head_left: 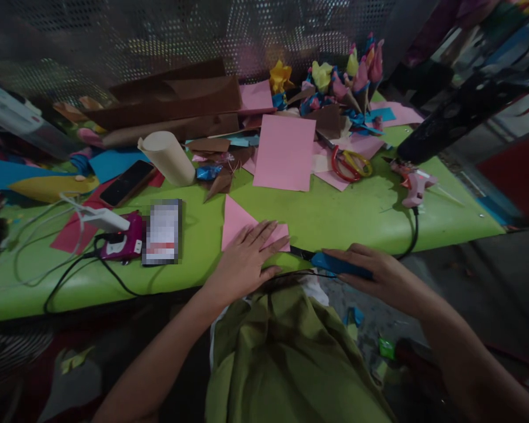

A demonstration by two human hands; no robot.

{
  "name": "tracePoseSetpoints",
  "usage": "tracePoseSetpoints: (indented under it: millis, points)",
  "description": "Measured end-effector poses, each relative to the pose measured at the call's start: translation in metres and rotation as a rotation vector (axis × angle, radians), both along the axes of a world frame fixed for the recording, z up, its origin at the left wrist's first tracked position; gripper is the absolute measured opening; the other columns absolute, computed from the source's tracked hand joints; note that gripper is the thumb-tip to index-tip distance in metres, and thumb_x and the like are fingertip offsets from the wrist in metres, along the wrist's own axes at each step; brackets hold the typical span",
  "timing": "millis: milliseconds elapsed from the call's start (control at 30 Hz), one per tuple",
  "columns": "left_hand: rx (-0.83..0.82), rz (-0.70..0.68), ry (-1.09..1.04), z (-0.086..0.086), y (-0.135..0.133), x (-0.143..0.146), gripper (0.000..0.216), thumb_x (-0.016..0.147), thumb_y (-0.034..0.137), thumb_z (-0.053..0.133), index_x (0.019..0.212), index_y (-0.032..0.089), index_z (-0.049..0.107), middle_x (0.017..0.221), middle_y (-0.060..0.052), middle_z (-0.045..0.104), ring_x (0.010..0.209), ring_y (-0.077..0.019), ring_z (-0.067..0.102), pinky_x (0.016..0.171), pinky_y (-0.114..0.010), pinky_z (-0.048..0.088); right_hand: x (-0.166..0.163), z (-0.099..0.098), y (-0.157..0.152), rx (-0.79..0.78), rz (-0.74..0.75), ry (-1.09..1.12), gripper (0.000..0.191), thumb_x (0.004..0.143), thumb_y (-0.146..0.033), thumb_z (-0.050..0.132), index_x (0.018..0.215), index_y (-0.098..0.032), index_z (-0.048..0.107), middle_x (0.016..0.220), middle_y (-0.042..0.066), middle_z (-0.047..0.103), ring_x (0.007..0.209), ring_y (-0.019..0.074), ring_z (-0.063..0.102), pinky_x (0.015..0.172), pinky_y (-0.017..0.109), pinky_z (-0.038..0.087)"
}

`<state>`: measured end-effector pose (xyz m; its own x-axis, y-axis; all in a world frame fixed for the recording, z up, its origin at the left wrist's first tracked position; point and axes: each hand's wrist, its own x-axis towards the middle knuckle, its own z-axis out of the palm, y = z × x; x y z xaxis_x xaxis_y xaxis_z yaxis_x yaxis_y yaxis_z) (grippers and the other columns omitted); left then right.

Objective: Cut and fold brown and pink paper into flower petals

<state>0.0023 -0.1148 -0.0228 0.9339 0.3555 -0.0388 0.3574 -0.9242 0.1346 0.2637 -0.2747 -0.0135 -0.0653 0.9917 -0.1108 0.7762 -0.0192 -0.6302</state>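
Observation:
My left hand point(251, 258) lies flat, fingers spread, on a folded piece of pink paper point(234, 222) near the front edge of the bench. One corner of the paper points up in a triangle. In my right hand point(377, 270) is a blue-handled cutter knife point(335, 263), held almost level. Its dark blade reaches the paper's right edge, close to my left fingertips. Whether the blade lies inside the fold cannot be made out. Beyond my hands rests a flat pink sheet point(284, 153).
On the green bench point(361, 220) are scissors point(351, 164), a pink glue gun point(417, 188) with its cord, and a cardboard tube point(167, 157). Paper flowers point(357, 79) stand behind. A phone point(127, 183), a magenta power adapter point(126, 238) and cables lie left.

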Motion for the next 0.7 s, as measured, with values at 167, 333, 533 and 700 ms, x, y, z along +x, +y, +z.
tracePoseSetpoints:
  millis: [167,333,533,700]
  points:
    - [-0.009,0.009,0.005,0.0,-0.001,0.0,0.063,0.098,0.052,0.046,0.155,0.029,0.03,0.166,-0.008,0.024,0.153,-0.0249,0.021,0.123,-0.047,0.019,-0.016,-0.003,0.001,0.032,-0.01,0.019,0.044,0.099,-0.04,0.047,0.138,-0.024,0.059,0.091,0.008,0.064,0.074,0.02,0.065,0.063,0.031,0.054]
    - [-0.009,0.013,-0.009,-0.002,-0.001,-0.001,0.064,0.099,0.052,0.046,0.156,0.03,0.027,0.167,-0.007,0.021,0.153,-0.0246,0.019,0.123,-0.046,0.017,-0.022,-0.002,-0.003,0.035,-0.023,0.015,0.044,0.098,-0.039,0.047,0.139,-0.026,0.058,0.094,0.009,0.065,0.076,0.0204,0.066,0.063,0.03,0.054]
    - [-0.018,0.052,0.012,-0.002,-0.005,0.004,0.063,0.099,0.052,0.045,0.156,0.029,0.029,0.167,-0.007,0.021,0.154,-0.0258,0.019,0.123,-0.048,0.019,-0.036,-0.001,0.001,0.043,-0.034,-0.03,0.044,0.1,-0.037,0.045,0.141,-0.025,0.056,0.092,0.008,0.064,0.076,0.0207,0.065,0.067,0.033,0.054]
    - [-0.082,0.028,-0.001,0.011,0.002,-0.001,0.056,0.102,0.044,0.039,0.156,0.03,0.029,0.166,-0.005,0.024,0.153,-0.022,0.021,0.123,-0.045,0.021,-0.042,-0.004,0.004,0.062,-0.032,-0.064,0.045,0.099,-0.039,0.045,0.141,-0.026,0.055,0.094,0.009,0.063,0.077,0.0213,0.066,0.066,0.032,0.053]
